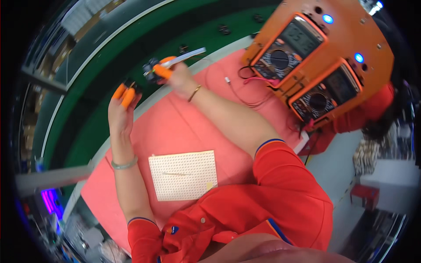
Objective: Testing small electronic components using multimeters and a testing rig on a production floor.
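While the right hand (177, 76) grips it, tweezers (188, 55) point upper right, lengthwise

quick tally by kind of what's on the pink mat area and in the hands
Multimeters, orange, on the stand: 2
Blue indicator lights on the stand: 2
Perforated cards on the mat: 1
Small dark parts held in the hands: 2, left hand, right hand
Tweezers, right hand: 1
Total: 8

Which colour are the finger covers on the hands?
Orange finger covers on both hands, clearest in the head view.
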Demonstrator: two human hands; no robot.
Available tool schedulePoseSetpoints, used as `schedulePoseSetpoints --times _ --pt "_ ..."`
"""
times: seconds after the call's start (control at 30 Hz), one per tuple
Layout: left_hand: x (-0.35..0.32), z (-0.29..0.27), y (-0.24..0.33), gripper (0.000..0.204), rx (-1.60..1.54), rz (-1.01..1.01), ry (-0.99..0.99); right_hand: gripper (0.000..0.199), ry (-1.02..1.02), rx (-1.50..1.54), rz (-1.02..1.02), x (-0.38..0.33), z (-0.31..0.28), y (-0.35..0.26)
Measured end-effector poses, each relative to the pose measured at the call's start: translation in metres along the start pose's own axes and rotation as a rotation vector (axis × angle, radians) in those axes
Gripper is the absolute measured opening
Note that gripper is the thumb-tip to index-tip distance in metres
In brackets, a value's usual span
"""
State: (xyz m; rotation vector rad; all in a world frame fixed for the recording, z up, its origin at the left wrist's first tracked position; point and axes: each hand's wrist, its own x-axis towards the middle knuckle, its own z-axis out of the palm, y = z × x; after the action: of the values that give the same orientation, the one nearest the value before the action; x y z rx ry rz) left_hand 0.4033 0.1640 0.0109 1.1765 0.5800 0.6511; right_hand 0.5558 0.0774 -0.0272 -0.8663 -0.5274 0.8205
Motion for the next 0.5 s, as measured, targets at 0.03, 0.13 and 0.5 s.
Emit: schedulePoseSetpoints --times 0.03,0.13,0.5 --pt "0.0 0.002 -0.003 0.033 -0.009 0.0 -0.034 0.017 0.021 -0.015 -0.024 -0.002 0.002 -0.003" --pt "-0.004 0.006 -0.01 0.028 -0.018 0.025 -0.118 0.021 0.015 -0.07 -0.012 -0.006 0.003 -0.005" --pt "-0.006 0.003 -0.012 0.028 0.055 -0.014 -0.049 0.009 0.055 -0.392 -0.111 -0.004 0.008 -0.005"
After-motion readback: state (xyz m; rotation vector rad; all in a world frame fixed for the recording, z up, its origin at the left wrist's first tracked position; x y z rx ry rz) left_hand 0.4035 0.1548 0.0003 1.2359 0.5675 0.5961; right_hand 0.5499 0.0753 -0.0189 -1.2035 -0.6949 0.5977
